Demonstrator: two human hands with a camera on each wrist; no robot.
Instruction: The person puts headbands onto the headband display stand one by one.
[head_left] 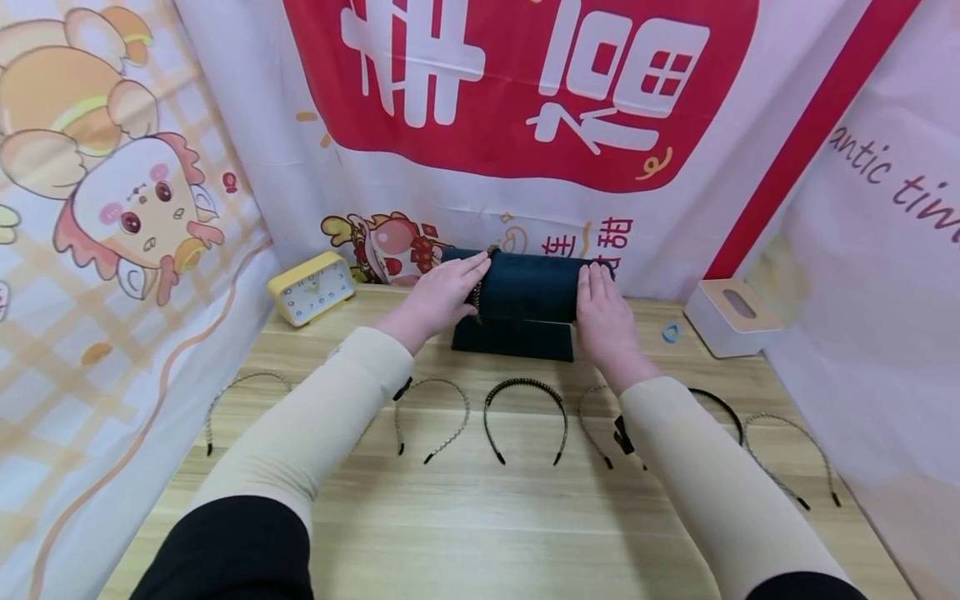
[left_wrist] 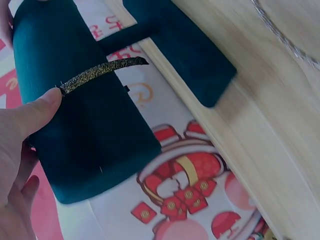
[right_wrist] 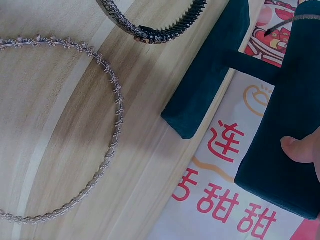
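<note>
A dark teal display stand (head_left: 532, 287) with a padded cylinder on a flat base stands at the back of the table. Round the left part of its cylinder sits a glittery black-and-gold headband (left_wrist: 102, 72), whose tip sticks out past the cylinder. My left hand (head_left: 442, 296) holds this headband, the thumb on its band and the fingers reaching over the cylinder. At the other end, my right hand (head_left: 606, 317) grips the cylinder, its thumb pressed on the front and its fingers laid over the top; part of this hand is outside the right wrist view.
Several headbands lie in a row across the wooden table (head_left: 480, 533), among them a dark beaded headband (head_left: 525, 383). A yellow clock (head_left: 311, 287) stands back left. Back right are a tissue box (head_left: 731, 317) and a small blue ring-shaped item (head_left: 671, 332). Printed cloth hangs behind.
</note>
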